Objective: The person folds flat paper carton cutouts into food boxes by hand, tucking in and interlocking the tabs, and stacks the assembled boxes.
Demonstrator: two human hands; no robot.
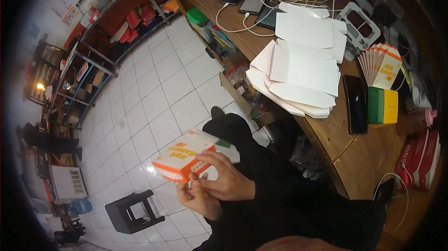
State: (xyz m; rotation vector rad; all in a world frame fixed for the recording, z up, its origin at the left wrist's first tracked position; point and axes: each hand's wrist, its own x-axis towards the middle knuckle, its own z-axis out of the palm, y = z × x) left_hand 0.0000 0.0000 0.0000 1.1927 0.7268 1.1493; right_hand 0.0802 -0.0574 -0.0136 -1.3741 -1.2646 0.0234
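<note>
Black clothing: right across the foreground, nearest of all!
Printed carton: up off everything, tilted above the tiled floor, one end blurred.
Right hand: fingers curled over the side, holding it.
Left hand: thumb and fingertips closed at the orange corner, so it looks.
Technique: light, even support seems wise; press along the folds, because squeezing flat panels could crease the card.
White card sheets: piled on the counter, well apart from both hands.
</note>
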